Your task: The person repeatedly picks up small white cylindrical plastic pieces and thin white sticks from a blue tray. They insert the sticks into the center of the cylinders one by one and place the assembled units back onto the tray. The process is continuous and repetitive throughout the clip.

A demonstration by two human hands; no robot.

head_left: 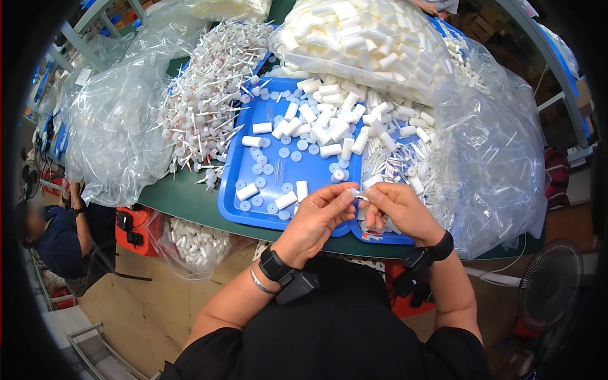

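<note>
Green-topped bench [180,199], near edge bowed by the lens. Observations from the wearer outward.

Nearest: left hand [322,212] and right hand [402,206] meet over the front of the work area. Left thumb and forefinger are closed in a pinch on a small slender white part [358,194]; right thumb and forefinger are nearly shut at its other end. Fingertips cover much of it, so its full shape cannot be told. Two-handed hold presumably serves to steady so small a piece.

Just beyond: blue tray [313,166], with translucent discs [268,169] spread loosely and white cylinders [330,151] heaped toward its far right corner. Thin spacing near the front probably makes single pieces easier to pick. Right of it, slender white sticks [392,161] lie in a second pile, close to the right hand.

Farther: stemmed discs [202,88] mounded at left; clear bag [361,38] of more cylinders behind the tray, apparently as bulk stock. Each kind lies mostly in its own zone, likely for reach without sorting.

Background: black fan [550,285] at right; seated co-worker [60,240] at left, apart from the bench.
</note>
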